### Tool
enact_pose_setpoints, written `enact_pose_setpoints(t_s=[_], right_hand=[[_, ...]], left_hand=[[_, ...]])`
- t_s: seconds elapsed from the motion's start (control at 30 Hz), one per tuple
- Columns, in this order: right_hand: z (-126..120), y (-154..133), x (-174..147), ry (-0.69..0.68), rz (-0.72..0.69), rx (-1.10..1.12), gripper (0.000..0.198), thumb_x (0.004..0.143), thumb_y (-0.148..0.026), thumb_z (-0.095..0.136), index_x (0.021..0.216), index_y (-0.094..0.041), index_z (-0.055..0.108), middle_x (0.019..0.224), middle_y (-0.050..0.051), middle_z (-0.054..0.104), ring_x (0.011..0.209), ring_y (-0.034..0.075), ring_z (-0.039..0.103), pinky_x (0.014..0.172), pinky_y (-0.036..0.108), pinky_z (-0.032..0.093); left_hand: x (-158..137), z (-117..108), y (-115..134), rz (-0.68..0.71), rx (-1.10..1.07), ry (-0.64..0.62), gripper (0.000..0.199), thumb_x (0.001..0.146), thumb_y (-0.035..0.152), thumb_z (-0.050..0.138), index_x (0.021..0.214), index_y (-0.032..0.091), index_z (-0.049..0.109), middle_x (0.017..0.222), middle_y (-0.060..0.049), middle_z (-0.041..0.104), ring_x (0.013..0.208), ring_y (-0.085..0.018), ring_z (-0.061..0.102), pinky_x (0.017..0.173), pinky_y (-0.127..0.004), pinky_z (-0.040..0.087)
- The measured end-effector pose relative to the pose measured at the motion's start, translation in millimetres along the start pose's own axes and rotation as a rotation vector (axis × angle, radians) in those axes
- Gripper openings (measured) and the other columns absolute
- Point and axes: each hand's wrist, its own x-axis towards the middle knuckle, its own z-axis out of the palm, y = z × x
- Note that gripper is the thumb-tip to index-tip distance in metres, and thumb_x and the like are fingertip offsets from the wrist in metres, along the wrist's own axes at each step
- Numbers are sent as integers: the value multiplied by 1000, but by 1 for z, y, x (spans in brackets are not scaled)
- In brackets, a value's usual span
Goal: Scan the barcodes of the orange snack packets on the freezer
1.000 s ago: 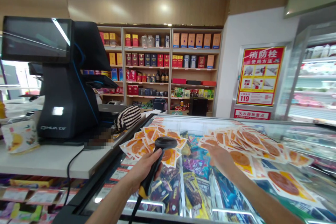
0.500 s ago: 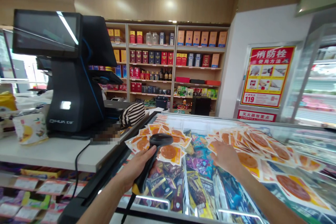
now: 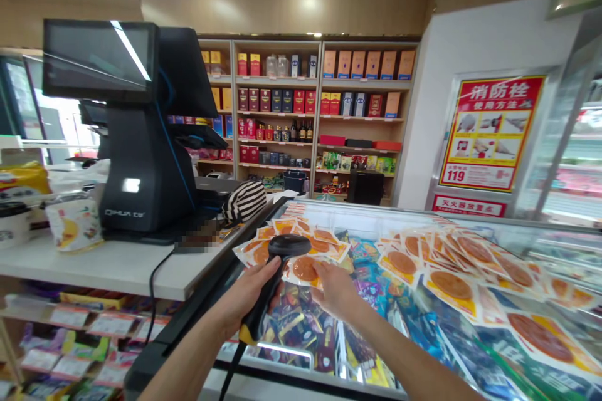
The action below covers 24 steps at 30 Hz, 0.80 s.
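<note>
Holds a black handheld scanner [image 3: 267,297] in the left hand [image 3: 244,296], wrapped closed around the handle, with the cable [image 3: 232,366] trailing below. Touches the right edge of an orange-and-white packet [image 3: 303,268] with the right hand [image 3: 338,291], narrow at the fingertips; cannot tell whether pinching or merely resting on it. Has that packet just beside the scanner head, at the near side of a small pile of similar packets [image 3: 324,237], on a glass-topped freezer [image 3: 202,297]. Shows a larger spread of packets [image 3: 475,249] farther right, and at left a dark register terminal [image 3: 143,169] on a white counter [image 3: 113,269], near a striped cloth item [image 3: 244,202].
</note>
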Motion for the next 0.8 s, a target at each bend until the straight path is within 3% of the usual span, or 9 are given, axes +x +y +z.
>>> enact_pose_setpoints(t_s=[0.13,0.33,0.43,0.6,0.7,0.8], right_hand=[[-5,-6,-1,7,7,-53,34,68,-24,44,102,-22,51,96,6,59,88,22,52,78,35,34],[-13,9,-4,-79,-142,58,31,68,-37,48,93,-22,57,91,4,62,81,19,56,68,26,39],[-17,12,-7,-59,-152,54,27,74,-33,38,86,-22,60,83,4,64,76,19,57,65,26,39],[-29,28,-6,219,29,250,37,81,-29,23,95,-20,57,90,4,63,78,17,57,71,26,39],[-35,58,-3,351,204,353,41,80,-31,21,93,-14,56,78,8,64,69,17,58,64,27,41],[-37,96,-4,411,333,548,39,78,-34,24,95,-14,53,63,5,63,56,16,57,53,25,42]], left_hand=[[-1,4,3,13,-3,0,38,66,53,44,62,15,43,48,3,47,36,-5,40,36,-17,28],[-1,14,5,7,-4,-25,36,67,51,45,63,15,44,48,4,46,37,-6,39,37,-17,28],[1,19,6,13,-12,-30,34,68,50,45,67,15,45,50,3,47,38,-6,40,37,-18,29],[1,28,12,18,22,-67,35,70,49,42,65,15,45,50,2,48,38,-6,40,38,-17,30],[-2,32,18,22,21,-73,34,71,49,41,68,15,45,48,3,46,37,-5,40,37,-17,29],[-2,36,21,18,11,-88,34,71,48,41,67,15,45,50,3,48,38,-5,40,37,-17,28]])
